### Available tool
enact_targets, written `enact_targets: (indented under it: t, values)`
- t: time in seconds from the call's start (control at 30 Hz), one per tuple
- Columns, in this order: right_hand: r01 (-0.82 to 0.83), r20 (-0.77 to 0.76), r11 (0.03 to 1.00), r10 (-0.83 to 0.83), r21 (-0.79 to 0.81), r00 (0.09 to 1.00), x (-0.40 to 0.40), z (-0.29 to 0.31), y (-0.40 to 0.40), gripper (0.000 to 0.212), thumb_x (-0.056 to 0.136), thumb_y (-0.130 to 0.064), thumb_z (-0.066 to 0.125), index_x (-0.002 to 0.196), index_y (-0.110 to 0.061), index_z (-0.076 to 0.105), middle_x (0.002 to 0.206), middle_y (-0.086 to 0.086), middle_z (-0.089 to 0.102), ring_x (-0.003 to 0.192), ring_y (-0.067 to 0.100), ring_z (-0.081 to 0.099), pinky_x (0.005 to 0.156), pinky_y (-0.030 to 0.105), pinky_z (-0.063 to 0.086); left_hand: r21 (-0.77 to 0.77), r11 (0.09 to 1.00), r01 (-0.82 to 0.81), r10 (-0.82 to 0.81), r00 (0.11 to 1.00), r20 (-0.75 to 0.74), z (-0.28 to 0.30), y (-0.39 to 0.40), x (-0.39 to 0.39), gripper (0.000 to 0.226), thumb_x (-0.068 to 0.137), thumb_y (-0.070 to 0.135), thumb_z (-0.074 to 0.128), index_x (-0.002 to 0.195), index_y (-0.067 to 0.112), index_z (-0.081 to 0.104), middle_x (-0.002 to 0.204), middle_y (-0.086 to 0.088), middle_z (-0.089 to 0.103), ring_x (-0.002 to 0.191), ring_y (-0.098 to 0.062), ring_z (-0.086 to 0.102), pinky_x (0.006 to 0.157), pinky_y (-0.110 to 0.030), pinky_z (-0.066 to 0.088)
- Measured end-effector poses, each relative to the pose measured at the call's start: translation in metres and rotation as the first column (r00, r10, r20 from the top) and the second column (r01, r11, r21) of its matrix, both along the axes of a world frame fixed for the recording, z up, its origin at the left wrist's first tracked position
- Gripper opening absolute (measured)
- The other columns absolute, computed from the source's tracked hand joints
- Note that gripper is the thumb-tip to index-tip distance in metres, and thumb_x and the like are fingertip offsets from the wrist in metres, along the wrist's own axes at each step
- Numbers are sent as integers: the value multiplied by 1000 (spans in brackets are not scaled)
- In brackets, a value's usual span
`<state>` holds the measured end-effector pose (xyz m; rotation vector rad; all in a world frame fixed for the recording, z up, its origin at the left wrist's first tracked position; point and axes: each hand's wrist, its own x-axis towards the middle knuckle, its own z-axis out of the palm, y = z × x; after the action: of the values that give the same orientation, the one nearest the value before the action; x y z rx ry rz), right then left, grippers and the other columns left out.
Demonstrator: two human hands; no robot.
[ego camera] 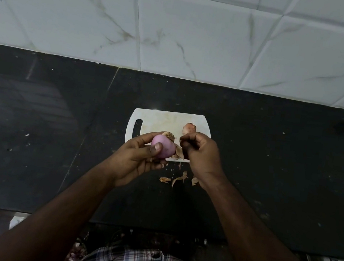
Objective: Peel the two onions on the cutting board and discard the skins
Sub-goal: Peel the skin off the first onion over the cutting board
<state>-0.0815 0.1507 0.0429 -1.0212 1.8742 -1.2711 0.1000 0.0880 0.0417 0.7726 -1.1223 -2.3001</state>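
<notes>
Head view puts me looking straight down at the dark desk, with the white cutting board set near the tiled wall. My left hand has its grip closed around the first onion, lifted just above the near edge of the board; its flank shows smooth and pink, so most of the dry skin looks to be off, though a rooty tuft and a papery flap remain at its far and right sides. My right hand is clenched in a pinch on that loose skin right beside the onion. The second onion sits on the far right part of the board, apparently unpeeled and half hidden behind my right knuckles. Torn skin scraps lie on the desk just in front of the board. I judge I am late in peeling the first onion. Next I would strip the flap away from the bulb, clear the tuft, set this onion down, and take the other one; the scraps await discarding.
</notes>
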Motion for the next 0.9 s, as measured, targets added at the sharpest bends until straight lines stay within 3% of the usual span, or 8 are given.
enact_targets:
  t: [0.13, 0.23, 0.33, 0.43, 0.5, 0.6, 0.73, 0.9]
  values:
    - [-127, 164, 992, 128, -17, 978, -2, 6, 7, 24, 98, -16, 60, 120, -18, 71, 110, -7, 73, 100, 3, 69, 88, 25, 56, 79, 996, -49, 48, 999, 21, -6, 1, -1, 51, 84, 16, 65, 132, 5, 53, 112, -20, 69, 77, -24, 69, 69, -28, 60]
    - [-124, 181, 992, 129, -37, 975, 9, 2, 9, 25, 88, -21, 75, 113, -17, 75, 96, -1, 77, 85, 9, 72, 78, 27, 59, 93, 993, -66, 66, 998, 9, -9, 0, -3, 50, 85, 17, 65, 131, 2, 54, 117, -20, 65, 87, -23, 69, 72, -29, 60]
    - [12, 232, 998, 3, -62, 973, 14, -2, 7, 10, 89, -6, 71, 93, -13, 77, 78, 9, 74, 63, 15, 64, 64, 29, 55, 122, 991, -51, 54, 998, -21, -10, -3, -2, 49, 86, 18, 64, 131, 2, 56, 120, -20, 65, 88, -22, 70, 72, -29, 60]
    - [49, 174, 999, -49, 4, 983, 8, -6, 1, 11, 94, -6, 64, 92, -9, 74, 77, 6, 72, 61, 12, 66, 60, 30, 54, 142, 990, 3, 5, 998, -55, -10, -5, 3, 50, 81, 19, 68, 128, 7, 61, 116, -19, 69, 85, -25, 71, 74, -31, 61]
    - [-4, 71, 999, 1, 36, 997, 2, -6, 1, 17, 95, -6, 62, 105, -13, 75, 93, 1, 76, 83, 10, 71, 77, 32, 60, 127, 992, 15, -7, 998, -63, -12, -6, 4, 55, 80, 16, 70, 133, 10, 60, 120, -20, 67, 91, -27, 71, 81, -34, 61]
    - [-173, -31, 980, 177, 95, 984, -5, 4, 4, 37, 96, -17, 65, 132, -24, 64, 131, -11, 63, 125, 1, 54, 94, 11, 46, 83, 996, 13, -8, 999, -51, -14, -10, 7, 65, 75, 16, 79, 137, 13, 58, 126, -18, 65, 98, -26, 70, 89, -40, 57]
    - [-246, 21, 969, 246, 4, 969, 2, 9, 1, 31, 91, -19, 72, 122, -17, 71, 110, -10, 73, 104, 3, 67, 92, 24, 54, 35, 999, 26, -26, 1000, -3, -15, -12, 6, 60, 79, 13, 75, 136, 13, 58, 128, -18, 63, 102, -27, 69, 85, -37, 60]
    - [12, -46, 996, -16, -88, 999, 19, -3, -8, 6, 84, -11, 76, 88, -16, 77, 83, -5, 76, 82, 11, 72, 81, 38, 60, -57, 997, -56, 58, 997, 44, -15, -8, -2, 63, 72, 15, 80, 130, 8, 58, 125, -18, 65, 105, -31, 69, 81, -35, 60]
